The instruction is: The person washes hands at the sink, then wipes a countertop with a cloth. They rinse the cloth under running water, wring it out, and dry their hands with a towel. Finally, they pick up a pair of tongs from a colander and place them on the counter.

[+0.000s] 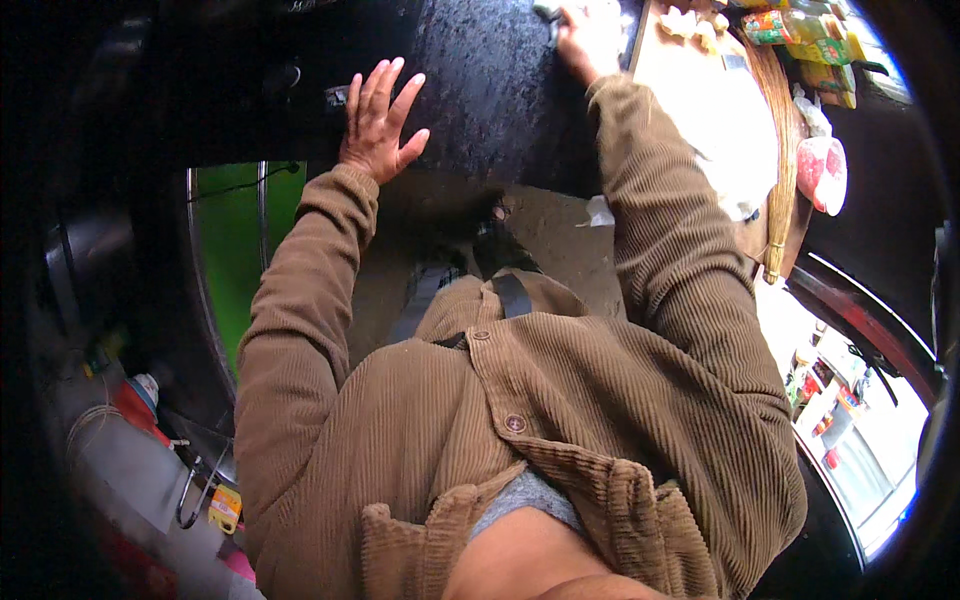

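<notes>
My left hand [382, 124] is raised with its fingers spread and holds nothing. It is over the left edge of a dark, mottled tabletop [487, 97]; whether it touches the surface cannot be told. At the top edge of the view, my right hand [583, 46] reaches to the far right part of this tabletop. Its fingers are curled on a grey-green, cloth-like thing [550, 15], partly cut off by the frame. Strong light washes out much of that hand.
Right of the tabletop, a glaring white surface [720, 112] bears ginger-like pieces [686, 24]. Beside it are a straw brush [781, 165], several labelled bottles [772, 28] and a red-and-white bag [821, 174]. A green panel [225, 255] stands left, above concrete floor [577, 240].
</notes>
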Action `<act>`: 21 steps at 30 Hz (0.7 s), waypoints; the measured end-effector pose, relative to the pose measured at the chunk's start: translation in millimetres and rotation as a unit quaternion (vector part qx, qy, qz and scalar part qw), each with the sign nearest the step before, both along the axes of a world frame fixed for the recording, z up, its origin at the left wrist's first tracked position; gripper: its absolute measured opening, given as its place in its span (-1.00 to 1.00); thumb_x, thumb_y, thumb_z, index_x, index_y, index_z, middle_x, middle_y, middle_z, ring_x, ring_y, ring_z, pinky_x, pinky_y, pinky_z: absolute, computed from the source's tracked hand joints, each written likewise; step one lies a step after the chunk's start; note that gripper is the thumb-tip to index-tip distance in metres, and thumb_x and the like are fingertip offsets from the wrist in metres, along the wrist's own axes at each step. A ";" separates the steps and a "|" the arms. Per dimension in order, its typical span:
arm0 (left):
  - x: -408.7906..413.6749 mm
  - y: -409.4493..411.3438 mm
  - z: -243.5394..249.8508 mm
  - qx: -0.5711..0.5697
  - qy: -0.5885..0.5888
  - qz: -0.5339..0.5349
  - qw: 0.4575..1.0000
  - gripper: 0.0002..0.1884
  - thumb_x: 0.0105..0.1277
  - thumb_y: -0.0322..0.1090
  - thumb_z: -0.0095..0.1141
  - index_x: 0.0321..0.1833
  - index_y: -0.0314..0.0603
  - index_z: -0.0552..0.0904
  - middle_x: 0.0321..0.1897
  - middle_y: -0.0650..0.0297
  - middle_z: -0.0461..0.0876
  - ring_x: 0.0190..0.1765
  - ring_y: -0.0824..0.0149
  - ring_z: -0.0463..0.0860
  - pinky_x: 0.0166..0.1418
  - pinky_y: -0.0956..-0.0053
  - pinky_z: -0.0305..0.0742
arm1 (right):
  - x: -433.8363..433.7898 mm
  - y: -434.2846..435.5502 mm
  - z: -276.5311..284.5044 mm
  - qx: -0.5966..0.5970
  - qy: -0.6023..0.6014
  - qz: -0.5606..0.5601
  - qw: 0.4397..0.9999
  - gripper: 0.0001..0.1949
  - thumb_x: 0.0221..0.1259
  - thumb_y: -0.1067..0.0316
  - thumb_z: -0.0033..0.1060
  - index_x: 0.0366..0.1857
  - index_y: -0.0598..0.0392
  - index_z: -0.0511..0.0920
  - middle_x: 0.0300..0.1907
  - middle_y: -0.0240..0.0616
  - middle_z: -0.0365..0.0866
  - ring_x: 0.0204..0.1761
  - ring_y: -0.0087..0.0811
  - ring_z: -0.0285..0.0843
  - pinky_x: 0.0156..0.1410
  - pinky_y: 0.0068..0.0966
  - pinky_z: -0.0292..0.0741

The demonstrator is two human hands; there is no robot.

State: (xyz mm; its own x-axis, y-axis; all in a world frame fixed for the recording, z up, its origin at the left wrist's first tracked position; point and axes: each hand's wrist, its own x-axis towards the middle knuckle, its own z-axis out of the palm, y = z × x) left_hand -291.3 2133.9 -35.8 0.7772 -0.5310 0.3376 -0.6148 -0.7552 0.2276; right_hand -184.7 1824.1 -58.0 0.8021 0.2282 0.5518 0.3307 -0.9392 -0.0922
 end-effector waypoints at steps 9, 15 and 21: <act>-1.0 2.5 -13.9 -0.022 -0.049 -0.005 0.999 -0.46 0.30 0.07 -0.15 0.32 0.16 0.25 0.37 0.17 0.12 0.43 0.15 0.06 0.46 0.01 -0.25 | -238.3 77.6 24.7 0.117 0.266 0.127 0.948 -0.40 -0.21 0.52 0.16 0.11 -0.17 0.47 0.22 -0.25 0.31 0.36 -0.16 0.10 0.38 -0.02 0.03; -90.6 31.2 3.9 -0.187 -0.058 0.048 0.979 -0.48 0.32 -0.08 -0.07 0.31 -0.04 0.28 0.34 0.13 0.19 0.38 0.09 0.15 0.41 0.01 -0.10 | -179.4 19.2 19.6 0.156 0.076 -0.017 0.985 -0.54 -0.04 0.48 0.02 0.07 0.05 0.46 0.05 -0.02 0.41 0.11 -0.02 0.33 0.24 -0.23 0.28; -209.0 96.5 -8.0 -0.151 0.055 0.135 0.978 -0.46 0.36 -0.08 -0.15 0.32 -0.21 0.25 0.33 0.08 0.22 0.38 0.08 0.17 0.43 0.16 -0.05 | -191.7 109.1 -25.2 0.108 0.038 -0.052 0.992 -0.55 -0.18 0.51 0.10 -0.04 0.03 0.55 0.20 -0.15 0.33 0.28 -0.12 0.20 0.28 -0.13 0.18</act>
State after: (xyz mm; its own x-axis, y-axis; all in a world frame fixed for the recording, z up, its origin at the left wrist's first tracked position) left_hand -500.3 2230.3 -43.8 0.9158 -0.1915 0.3531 -0.3620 -0.7743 0.5190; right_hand -376.4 1933.3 -83.1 0.8561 0.0261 0.5161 0.2184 -0.9234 -0.3156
